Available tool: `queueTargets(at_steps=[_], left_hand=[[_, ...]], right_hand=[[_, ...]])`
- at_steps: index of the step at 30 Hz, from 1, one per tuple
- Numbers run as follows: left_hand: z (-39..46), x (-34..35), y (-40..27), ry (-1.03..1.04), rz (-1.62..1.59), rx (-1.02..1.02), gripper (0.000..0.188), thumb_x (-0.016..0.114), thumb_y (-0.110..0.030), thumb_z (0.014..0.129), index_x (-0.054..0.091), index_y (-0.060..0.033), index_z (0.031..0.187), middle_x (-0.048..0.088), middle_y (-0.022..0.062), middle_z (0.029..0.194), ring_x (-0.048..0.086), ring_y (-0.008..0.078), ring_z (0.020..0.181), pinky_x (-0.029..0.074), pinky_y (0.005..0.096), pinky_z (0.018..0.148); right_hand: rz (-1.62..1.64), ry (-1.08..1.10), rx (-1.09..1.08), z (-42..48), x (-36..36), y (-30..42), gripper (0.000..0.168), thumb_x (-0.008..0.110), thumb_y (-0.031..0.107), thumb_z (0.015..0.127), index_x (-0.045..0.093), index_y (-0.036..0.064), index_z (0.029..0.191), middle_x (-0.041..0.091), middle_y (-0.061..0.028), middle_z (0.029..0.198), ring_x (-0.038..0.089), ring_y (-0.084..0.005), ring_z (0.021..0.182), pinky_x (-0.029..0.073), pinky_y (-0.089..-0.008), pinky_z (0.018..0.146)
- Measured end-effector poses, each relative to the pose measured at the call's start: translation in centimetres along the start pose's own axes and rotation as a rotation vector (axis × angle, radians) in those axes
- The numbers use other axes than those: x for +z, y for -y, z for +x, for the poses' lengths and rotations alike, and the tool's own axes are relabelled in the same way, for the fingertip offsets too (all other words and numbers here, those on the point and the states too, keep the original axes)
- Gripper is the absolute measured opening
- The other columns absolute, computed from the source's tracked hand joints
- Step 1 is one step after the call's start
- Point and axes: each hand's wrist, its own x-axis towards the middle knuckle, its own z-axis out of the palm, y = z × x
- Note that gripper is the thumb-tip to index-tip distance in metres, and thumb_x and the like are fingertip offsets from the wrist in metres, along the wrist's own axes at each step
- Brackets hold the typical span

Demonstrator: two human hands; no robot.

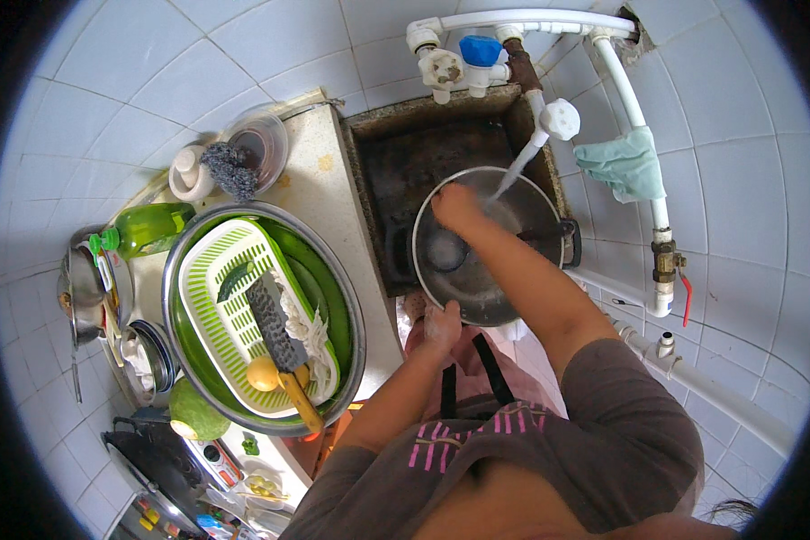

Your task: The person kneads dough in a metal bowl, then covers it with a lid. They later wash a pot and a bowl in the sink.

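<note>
A large metal pot (479, 305) with black side handles stands tilted or level, I cannot tell which, in a dark, rough-walled sink (418, 145). My left hand (443, 322) grips its near rim, with white suds or wetness on the back of the hand. Curled against the inner wall at the far left of the pot is my right hand (455, 206); whether anything is in its fingers is hidden. Water (509, 177) streams from a white plastic tap (559, 120) into the pot, beside my right hand. A dark long handle-like shape (536, 233) shows by the pot's right side.
Left on the counter (324, 175), a steel basin (175, 270) holds a green-and-white colander (199, 297) with a yellow-handled knife (300, 401) across it. Near the wall are a scouring pad (229, 172) and a green bottle (152, 229). A rubber glove (621, 165) hangs on the right-hand pipe.
</note>
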Motion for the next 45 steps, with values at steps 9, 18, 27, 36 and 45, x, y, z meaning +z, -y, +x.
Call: queueTargets(at_steps=[9,18,27,36,45], left_hand=[[-1.3,-0.2,-2.5,-0.171,0.208,0.106,0.058,0.049,-0.029,0.083,0.037,0.0106,0.124,0.053,0.0328,0.115,0.052,0.0459,0.108,0.04,0.0433,0.094],[0.7,0.4,0.6,-0.081,0.073,0.005,0.047,0.049,-0.025,0.082,0.047,0.008,0.116,0.054,0.0305,0.116,0.05,0.0457,0.109,0.038,0.045,0.093],[-0.1,0.1,-0.3,-0.093,0.126,0.137,0.057,0.048,-0.024,0.08,0.033,0.002,0.129,0.052,0.033,0.118,0.051,0.0476,0.108,0.039,0.0484,0.093],[0.2,-0.2,-0.3,-0.032,0.157,0.076,0.056,0.049,-0.026,0.08,0.04,0.0063,0.125,0.053,0.0321,0.116,0.049,0.0457,0.109,0.037,0.0474,0.096],[0.6,-0.3,-0.9,-0.053,0.233,0.01,0.057,0.048,-0.027,0.081,0.034,0.006,0.125,0.056,0.0337,0.109,0.053,0.0483,0.102,0.041,0.0481,0.092]], right_hand=[[0.885,0.621,-0.067,-10.6,9.5,-4.5,0.079,0.021,0.065,0.091,0.017,0.009,0.147,0.018,-0.0162,0.152,0.017,-0.0284,0.14,0.012,-0.0371,0.114],[-0.688,0.789,0.16,-14.6,-4.0,-8.8,0.061,0.034,0.045,0.096,0.032,0.005,0.142,0.033,-0.0177,0.146,0.031,-0.0347,0.134,0.017,-0.0472,0.111],[0.127,1.047,-0.195,-16.6,-0.6,-7.2,0.053,0.03,0.04,0.098,0.043,0.003,0.134,0.04,-0.018,0.14,0.036,-0.0312,0.131,0.027,-0.0418,0.109],[-0.991,0.411,0.104,-12.7,0.4,-14.1,0.079,0.045,0.055,0.085,0.025,0.008,0.145,0.013,-0.0115,0.154,0.002,-0.0344,0.142,-0.006,-0.0571,0.11],[-0.719,0.462,0.137,-12.8,-1.8,-9.0,0.084,0.048,0.062,0.082,0.014,0.023,0.149,-0.003,-0.0116,0.156,-0.006,-0.0382,0.141,0.002,-0.0604,0.109]])
